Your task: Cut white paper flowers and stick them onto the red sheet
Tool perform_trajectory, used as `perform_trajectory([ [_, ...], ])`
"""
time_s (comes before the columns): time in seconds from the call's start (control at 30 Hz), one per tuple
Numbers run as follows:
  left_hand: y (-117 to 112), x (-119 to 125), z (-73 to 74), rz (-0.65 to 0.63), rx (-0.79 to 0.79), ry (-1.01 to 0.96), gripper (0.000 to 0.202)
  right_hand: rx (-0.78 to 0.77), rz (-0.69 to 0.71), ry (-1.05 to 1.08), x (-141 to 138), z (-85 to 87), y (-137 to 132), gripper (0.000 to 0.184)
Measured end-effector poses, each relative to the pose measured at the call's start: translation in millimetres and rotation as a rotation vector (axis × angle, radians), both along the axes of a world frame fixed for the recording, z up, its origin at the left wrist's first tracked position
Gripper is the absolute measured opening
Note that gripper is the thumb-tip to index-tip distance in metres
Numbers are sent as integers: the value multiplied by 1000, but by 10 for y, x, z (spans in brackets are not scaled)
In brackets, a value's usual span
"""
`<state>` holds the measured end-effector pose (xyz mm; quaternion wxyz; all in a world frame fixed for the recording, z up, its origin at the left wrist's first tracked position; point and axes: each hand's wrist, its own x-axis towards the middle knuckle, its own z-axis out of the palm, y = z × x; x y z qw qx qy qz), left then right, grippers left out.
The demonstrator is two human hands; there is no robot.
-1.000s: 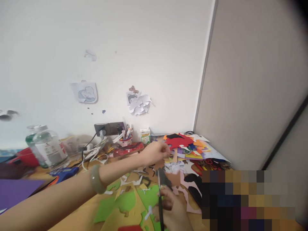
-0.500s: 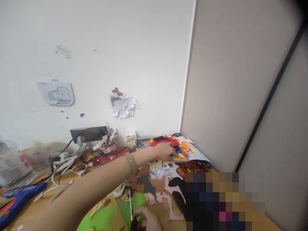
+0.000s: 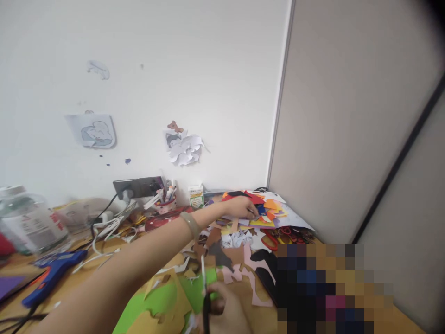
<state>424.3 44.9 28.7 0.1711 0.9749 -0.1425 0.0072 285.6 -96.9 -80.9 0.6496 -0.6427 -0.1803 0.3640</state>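
I have the left hand [image 3: 241,208] stretched to the far right, its curled fingers bent narrow over the pile of coloured scraps [image 3: 278,209], just beside a blue piece [image 3: 261,210]; I cannot tell whether they pinch anything. The right hand [image 3: 226,307] is near, at the middle, its fingers closed round the dark handle of the scissors [image 3: 206,308], blade pointing away from me. For sorting through loose paper like this, I judge a light touch best: the fingertips go in flat, lift one edge and slide that piece free, since pressing down could drag its neighbours along. The blade is best left low and still, because it points toward the far side, where the reaching forearm crosses. The wall [image 3: 215,83] closes off the far side and the grey panel [image 3: 333,139] the right, so the pile sits in a tight corner and I would draw back toward the near left. A white box [image 3: 196,196] and a pen cup [image 3: 166,204] stand beyond the forearm, so a low sweep there could catch them. A little bare worktop [image 3: 261,319] shows right of the scissor hand, beside the pink offcut [image 3: 256,288].
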Motion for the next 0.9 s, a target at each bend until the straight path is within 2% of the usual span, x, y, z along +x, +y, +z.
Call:
perform_trajectory([
  [0.13,161,-166,83,181,-207,-98,30,83,-120,64,94,139,-54,28],
  [0.23,229,-373,139,289,-294,-142,33,115,-197,72,173,237,-104,34],
  [0.33,242,-540,152,329,-321,-123,30,137,-240,68,205,283,-130,37],
  [0.43,240,-593,147,335,-317,-112,26,135,-266,71,205,294,-131,40],
  [0.67,239,-450,184,322,-252,-149,27,93,-239,18,226,321,-147,38],
  [0.9,115,-73,270,256,-102,-195,26,-39,-37,-164,114,4,-48,24],
])
